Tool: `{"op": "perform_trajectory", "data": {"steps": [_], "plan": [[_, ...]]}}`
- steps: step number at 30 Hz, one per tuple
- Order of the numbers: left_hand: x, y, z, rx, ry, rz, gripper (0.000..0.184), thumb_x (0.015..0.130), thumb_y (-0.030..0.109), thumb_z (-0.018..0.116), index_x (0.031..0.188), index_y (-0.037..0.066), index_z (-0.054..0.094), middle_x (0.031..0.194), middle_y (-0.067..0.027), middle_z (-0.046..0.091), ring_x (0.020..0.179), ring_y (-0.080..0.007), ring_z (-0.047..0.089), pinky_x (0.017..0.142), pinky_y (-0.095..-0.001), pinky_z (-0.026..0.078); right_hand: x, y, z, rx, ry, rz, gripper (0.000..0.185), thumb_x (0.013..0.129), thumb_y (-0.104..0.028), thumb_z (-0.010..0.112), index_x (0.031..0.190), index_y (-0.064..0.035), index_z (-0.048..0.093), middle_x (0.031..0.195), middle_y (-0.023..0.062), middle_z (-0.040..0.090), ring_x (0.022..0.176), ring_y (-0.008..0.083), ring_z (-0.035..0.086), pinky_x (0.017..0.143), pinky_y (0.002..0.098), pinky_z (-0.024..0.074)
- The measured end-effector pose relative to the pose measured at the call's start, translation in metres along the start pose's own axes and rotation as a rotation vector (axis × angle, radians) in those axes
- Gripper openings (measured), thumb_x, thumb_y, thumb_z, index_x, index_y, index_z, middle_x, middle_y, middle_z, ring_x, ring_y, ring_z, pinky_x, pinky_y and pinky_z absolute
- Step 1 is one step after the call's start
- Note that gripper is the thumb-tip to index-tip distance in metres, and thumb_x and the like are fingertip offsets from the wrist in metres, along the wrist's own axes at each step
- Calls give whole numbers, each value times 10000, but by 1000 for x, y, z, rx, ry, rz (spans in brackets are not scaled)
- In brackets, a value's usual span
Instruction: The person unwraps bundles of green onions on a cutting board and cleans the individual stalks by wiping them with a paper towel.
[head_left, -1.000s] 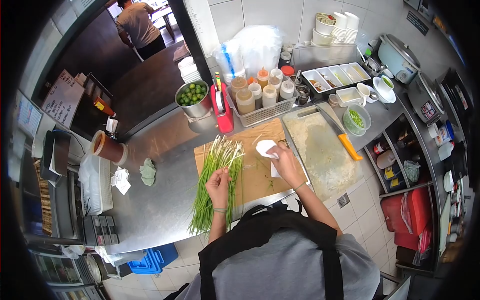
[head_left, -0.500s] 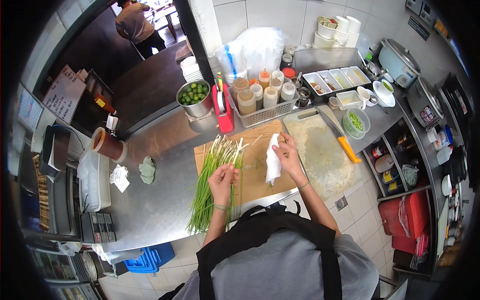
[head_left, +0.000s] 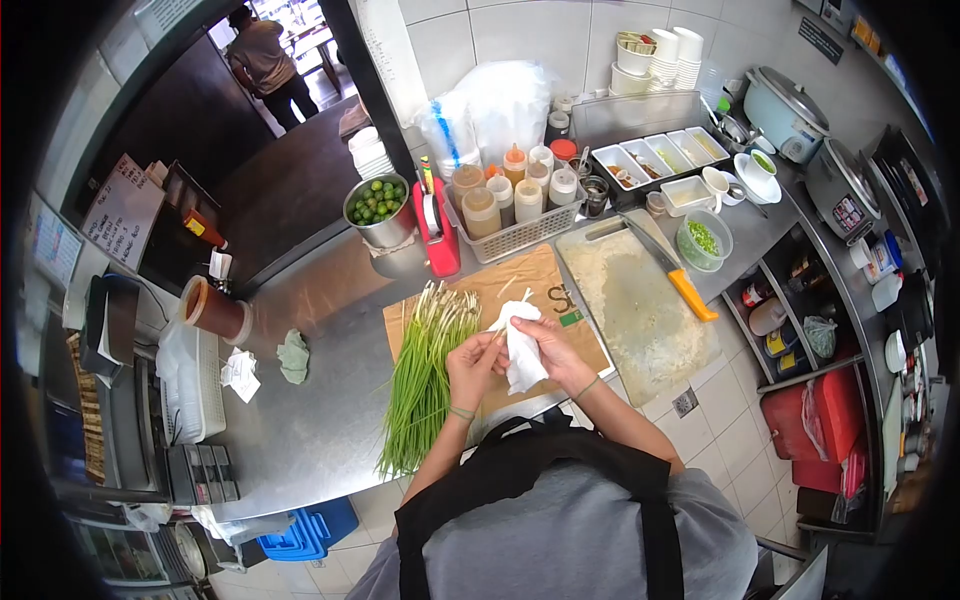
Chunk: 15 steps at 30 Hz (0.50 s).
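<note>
My right hand [head_left: 560, 352] grips a crumpled white paper towel [head_left: 524, 362] above the brown paper sheet [head_left: 530, 275]. Close against the towel's left side, my left hand [head_left: 474, 368] is closed in a pinch. Whatever lies between its fingertips is too small to make out. A large bunch of spring onions [head_left: 428, 380], white ends pointing away from me, rests just left of that hand, partly on the brown paper and partly on the steel counter [head_left: 310, 430]. One loose pale stalk piece [head_left: 508, 287] lies farther up the paper.
To the right lies a worn cutting board [head_left: 640, 320] with an orange-handled knife [head_left: 690, 293] across it. A tub of chopped greens [head_left: 704, 240] stands beyond. Behind are a basket of squeeze bottles [head_left: 515, 235], a red tape dispenser [head_left: 436, 235] and a bowl of green citrus [head_left: 380, 215].
My right hand has brought the towel left and nearer to me. My left hand has moved right from over the spring onions to meet it. Printing on the brown paper now shows.
</note>
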<state>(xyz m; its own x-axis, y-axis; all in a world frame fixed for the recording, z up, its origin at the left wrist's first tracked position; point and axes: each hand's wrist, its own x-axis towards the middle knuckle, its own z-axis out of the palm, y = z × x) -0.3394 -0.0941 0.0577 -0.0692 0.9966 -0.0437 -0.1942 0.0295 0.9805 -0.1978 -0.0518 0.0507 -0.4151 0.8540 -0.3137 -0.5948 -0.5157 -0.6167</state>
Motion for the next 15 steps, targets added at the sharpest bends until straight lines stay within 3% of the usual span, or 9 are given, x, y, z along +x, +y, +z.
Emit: {"op": "perform_trajectory", "data": {"steps": [3, 12, 15], "plan": [[-2, 6, 0, -133, 44, -123, 138, 844, 96, 570, 894, -29, 601, 704, -55, 614, 566, -87, 566, 509, -192, 447, 0, 0, -1, 0, 49, -41, 165, 793, -107, 635, 928, -20, 598, 819, 49, 627, 687, 117, 598, 603, 263, 486], [-2, -3, -8, 17, -66, -44, 161, 842, 110, 576, 888, -43, 599, 717, -66, 624, 584, -107, 575, 571, -214, 464, -3, 7, 3, -195, 19, -61, 171, 794, -96, 634, 935, -2, 615, 804, 34, 629, 692, 97, 583, 619, 233, 470], [3, 17, -24, 336, -9, 92, 153, 828, 120, 596, 848, -30, 625, 769, -53, 615, 636, -110, 577, 564, -215, 458, -4, -1, 8, -343, -3, -104, 158, 789, -108, 644, 906, -3, 626, 791, 26, 630, 672, 82, 576, 598, 225, 462]]}}
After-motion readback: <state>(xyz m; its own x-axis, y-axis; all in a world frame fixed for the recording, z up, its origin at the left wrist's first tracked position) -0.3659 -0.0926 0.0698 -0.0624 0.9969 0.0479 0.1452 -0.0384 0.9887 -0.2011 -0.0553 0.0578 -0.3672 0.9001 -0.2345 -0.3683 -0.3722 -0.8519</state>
